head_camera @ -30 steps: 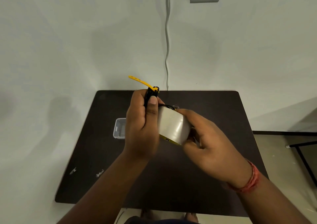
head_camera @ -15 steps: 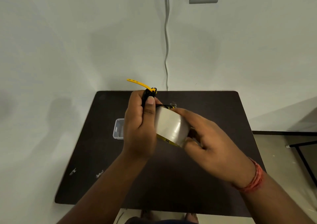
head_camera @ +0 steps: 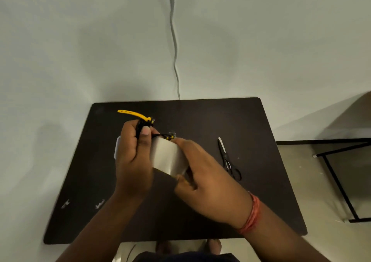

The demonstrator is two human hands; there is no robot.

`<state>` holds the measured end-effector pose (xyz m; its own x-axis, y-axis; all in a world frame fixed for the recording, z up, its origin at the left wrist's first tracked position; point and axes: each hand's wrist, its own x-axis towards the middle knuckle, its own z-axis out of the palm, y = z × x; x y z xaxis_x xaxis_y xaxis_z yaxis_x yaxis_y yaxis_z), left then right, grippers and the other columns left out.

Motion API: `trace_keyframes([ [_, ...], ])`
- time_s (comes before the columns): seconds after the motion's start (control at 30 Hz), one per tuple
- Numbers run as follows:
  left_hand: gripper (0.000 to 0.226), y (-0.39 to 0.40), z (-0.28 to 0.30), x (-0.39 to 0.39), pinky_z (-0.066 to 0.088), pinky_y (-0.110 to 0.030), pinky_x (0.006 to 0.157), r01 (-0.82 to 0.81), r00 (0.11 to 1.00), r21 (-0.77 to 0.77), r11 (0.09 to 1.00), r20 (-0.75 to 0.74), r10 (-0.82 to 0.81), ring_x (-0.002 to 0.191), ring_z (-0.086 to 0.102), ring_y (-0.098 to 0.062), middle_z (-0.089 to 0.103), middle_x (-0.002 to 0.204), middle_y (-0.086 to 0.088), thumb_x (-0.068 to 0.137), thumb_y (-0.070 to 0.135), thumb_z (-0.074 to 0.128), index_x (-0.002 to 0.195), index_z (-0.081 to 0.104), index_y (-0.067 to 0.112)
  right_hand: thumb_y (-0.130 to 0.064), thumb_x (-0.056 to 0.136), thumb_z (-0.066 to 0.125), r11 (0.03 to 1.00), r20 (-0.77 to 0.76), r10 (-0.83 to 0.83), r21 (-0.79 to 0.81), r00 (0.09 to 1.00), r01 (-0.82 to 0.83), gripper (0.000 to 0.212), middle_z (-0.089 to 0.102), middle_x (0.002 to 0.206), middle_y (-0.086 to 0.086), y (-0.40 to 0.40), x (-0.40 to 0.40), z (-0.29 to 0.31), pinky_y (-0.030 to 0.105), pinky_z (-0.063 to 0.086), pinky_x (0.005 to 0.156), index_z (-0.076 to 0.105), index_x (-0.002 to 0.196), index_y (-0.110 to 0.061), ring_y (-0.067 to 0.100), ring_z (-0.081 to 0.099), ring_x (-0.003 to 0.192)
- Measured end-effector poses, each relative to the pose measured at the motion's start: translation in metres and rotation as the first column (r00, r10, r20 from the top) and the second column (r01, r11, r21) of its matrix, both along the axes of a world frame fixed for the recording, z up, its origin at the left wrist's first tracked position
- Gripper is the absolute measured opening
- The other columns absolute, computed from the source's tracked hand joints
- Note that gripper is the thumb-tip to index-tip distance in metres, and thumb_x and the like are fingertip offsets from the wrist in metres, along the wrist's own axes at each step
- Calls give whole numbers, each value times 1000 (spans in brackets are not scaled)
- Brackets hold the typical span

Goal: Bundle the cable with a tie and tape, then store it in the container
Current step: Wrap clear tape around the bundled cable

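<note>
My left hand (head_camera: 133, 157) is closed around a coiled black cable (head_camera: 140, 126). A yellow tie (head_camera: 132, 114) sticks out to the upper left from the top of the bundle. My right hand (head_camera: 202, 173) grips a wide roll of pale tape (head_camera: 167, 155) and presses it against the cable bundle. A short black loop of cable with yellow marks (head_camera: 167, 136) shows over the top of the roll. The clear plastic container (head_camera: 117, 147) stands on the dark table (head_camera: 200, 119), mostly hidden behind my left hand.
Black-handled scissors (head_camera: 228, 160) lie on the table to the right of my hands. Two small pale scraps (head_camera: 66, 203) sit near the table's front left. A black metal frame (head_camera: 339, 177) stands on the floor at the right. The wall runs right behind the table.
The view has tilted down, and the scissors have come into sight. Both hands stay together with the cable and roll; the right hand's fingers have shifted over the roll's top.
</note>
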<state>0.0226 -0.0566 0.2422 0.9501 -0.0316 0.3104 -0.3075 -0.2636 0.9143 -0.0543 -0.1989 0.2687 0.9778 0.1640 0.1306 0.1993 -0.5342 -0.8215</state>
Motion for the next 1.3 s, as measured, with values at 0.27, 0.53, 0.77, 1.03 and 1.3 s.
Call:
trace_keyframes([
  [0.27, 14, 6, -16, -19, 45, -7, 67, 7, 995, 39, 999, -99, -3, 81, 59, 5, 59, 92, 6, 96, 23, 41, 99, 52, 15, 1, 86, 49, 999, -64, 24, 29, 998, -22, 56, 54, 126, 9, 3, -5, -27, 14, 37, 95, 40, 141, -8, 17, 51, 111],
  [0.53, 14, -11, -12, -12, 44, -8, 67, 2, 992, 6, 1000, -123, -1, 79, 58, 5, 63, 85, 25, 96, 25, 41, 89, 51, 31, -18, 87, 59, 999, -47, 30, -27, 998, -31, 58, 51, 123, -6, -12, -1, -24, 3, 34, 86, 38, 141, -19, -5, 43, 103],
  [0.77, 14, -22, -2, -4, 49, -18, 66, 23, 970, -286, 958, -224, -90, 77, 59, -3, 65, 80, 16, 94, 25, 45, 87, 55, 20, -20, 89, 58, 990, -34, -23, 140, 999, 28, 53, 56, 124, -17, -32, -4, -12, 19, 51, 84, 44, 140, -28, 5, 57, 109],
  [1.03, 15, -28, 11, 3, 54, -35, 76, 112, 940, -351, 930, -266, -214, 88, 66, -18, 67, 90, 1, 96, 27, 47, 94, 59, 17, -26, 91, 66, 902, -231, -31, 412, 973, 126, 21, 71, 97, -12, -48, 1, 1, 19, 52, 63, 64, 112, -24, 8, 68, 85],
  [1.3, 7, -21, 16, 4, 44, -9, 69, 118, 993, 222, 968, -14, -117, 83, 61, 1, 64, 86, 13, 99, 33, 45, 101, 51, 30, -41, 87, 64, 954, -34, -300, -30, 953, 299, 35, 66, 99, -14, -45, 3, 4, 21, 53, 68, 62, 121, -31, 4, 63, 85],
])
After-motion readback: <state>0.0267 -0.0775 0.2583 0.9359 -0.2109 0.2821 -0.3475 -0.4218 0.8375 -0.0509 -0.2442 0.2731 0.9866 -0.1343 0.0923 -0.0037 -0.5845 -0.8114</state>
